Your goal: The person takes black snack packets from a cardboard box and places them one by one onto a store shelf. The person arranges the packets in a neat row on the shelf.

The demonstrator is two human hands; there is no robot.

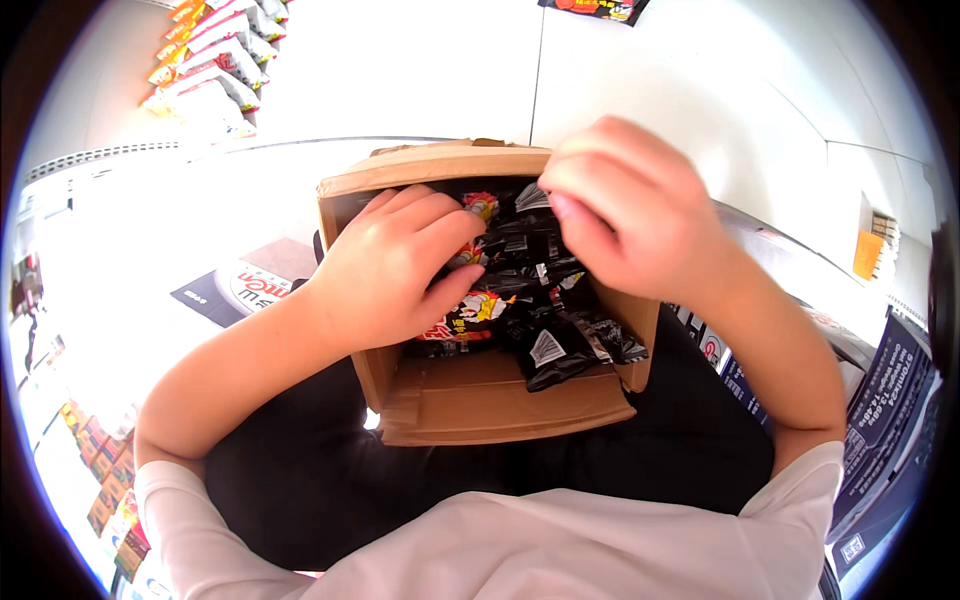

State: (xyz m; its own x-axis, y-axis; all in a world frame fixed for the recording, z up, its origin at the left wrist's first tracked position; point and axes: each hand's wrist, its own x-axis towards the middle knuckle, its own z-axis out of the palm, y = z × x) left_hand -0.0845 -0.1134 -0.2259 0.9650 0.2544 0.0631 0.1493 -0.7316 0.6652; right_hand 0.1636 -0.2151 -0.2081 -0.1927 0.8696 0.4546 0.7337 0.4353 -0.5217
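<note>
An opened cardboard box (pixel 480 420) rests against my dark-trousered lap, with several glossy black snack packets (pixel 500 310) inside. My left hand (pixel 400 265) reaches over its left wall, fingers stretched over the packets and thumb apart, touching them. At the upper right of the box my right hand (pixel 625 210) is closed, thumb against curled fingers. Its fingertips sit beside the corner of a black packet (pixel 533 198); whether they grip it is hidden. One packet (pixel 575 348) lies loose and tilted at the box's near right.
A white shelf surface (pixel 430 80) spreads beyond the box. Rows of orange and white snack bags (pixel 220 65) stand at far left, and another black packet (pixel 597 8) lies at the top edge. Dark printed cartons (pixel 885 430) are stacked on the right; another carton (pixel 245 285) is at left.
</note>
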